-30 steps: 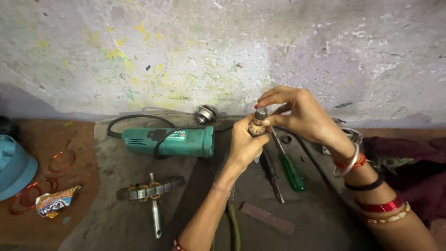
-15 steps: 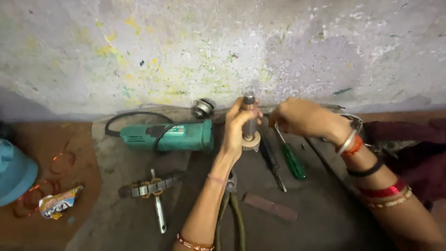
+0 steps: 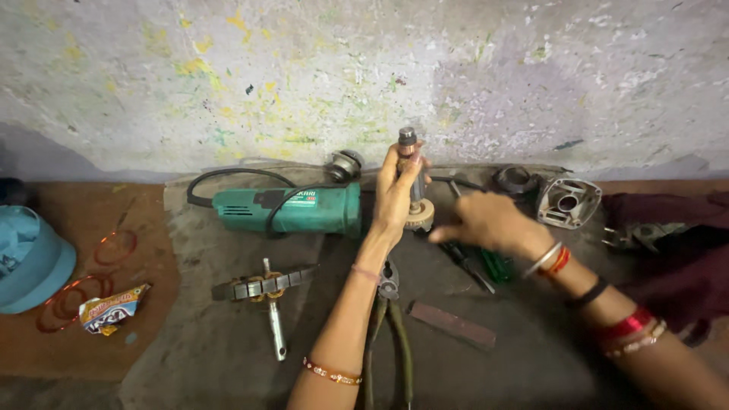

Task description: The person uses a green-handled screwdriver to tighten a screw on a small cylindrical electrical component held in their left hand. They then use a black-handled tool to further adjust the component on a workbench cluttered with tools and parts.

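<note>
My left hand (image 3: 396,196) grips a motor armature (image 3: 412,178) upright, its metal shaft tip up and its fan end down by my palm. My right hand (image 3: 486,222) is lower and to the right, fingers spread over the screwdrivers (image 3: 472,266) lying on the grey mat; whether it touches them I cannot tell. A green angle grinder body (image 3: 292,209) with a black cord lies just left of my left hand.
A metal gear housing (image 3: 568,202) and a black ring (image 3: 515,180) lie at the right by the wall. Pliers (image 3: 387,334), a flat bar (image 3: 452,324) and a puller tool (image 3: 266,288) rest on the mat. Blue cap (image 3: 26,258) and copper wire coils (image 3: 114,247) at left.
My right hand let go of the top of the armature and dropped down to the screwdrivers. My left hand now holds the armature alone, raised a little higher.
</note>
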